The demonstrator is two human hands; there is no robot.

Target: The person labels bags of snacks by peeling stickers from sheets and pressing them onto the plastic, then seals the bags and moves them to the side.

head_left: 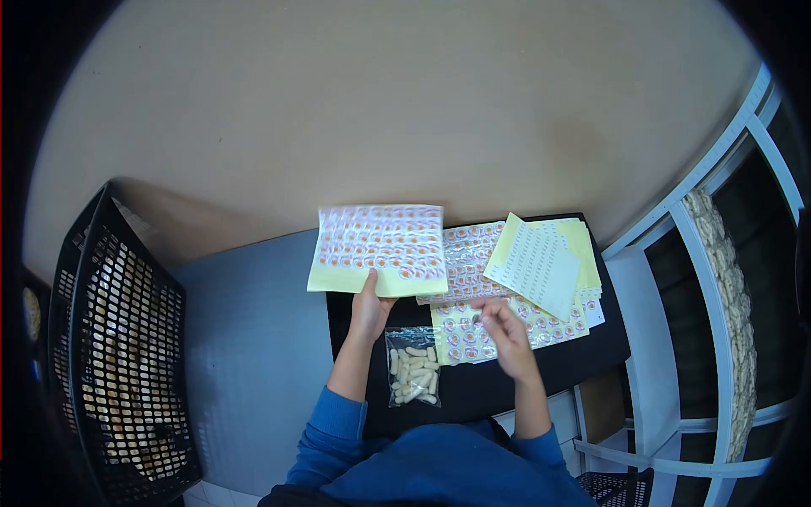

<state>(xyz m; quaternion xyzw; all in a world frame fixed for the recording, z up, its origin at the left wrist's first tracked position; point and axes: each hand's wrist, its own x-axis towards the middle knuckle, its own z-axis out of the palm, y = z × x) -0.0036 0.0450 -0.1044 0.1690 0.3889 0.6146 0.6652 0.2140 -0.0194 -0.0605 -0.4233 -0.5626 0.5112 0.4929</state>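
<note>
My left hand (370,310) grips the lower edge of a yellow-backed sticker sheet (372,281), thumb on its front. The held sheet carries rows of round orange-and-purple stickers and looks slightly blurred. My right hand (504,336) is over more sticker sheets (553,325), its fingers drawn together at the tips. What those fingertips hold, if anything, I cannot tell. Between my forearms lies a clear plastic bag (413,368) of pale, finger-shaped pieces. A partly peeled yellow-and-white sheet (541,266) lies askew on top of the sheets at the right.
A black perforated crate (127,355) stands at the left beside the grey tabletop (253,338). The sheets and the bag rest on a black surface (608,325). A beige wall (405,110) rises behind, and a white metal rack (655,338) stands at the right.
</note>
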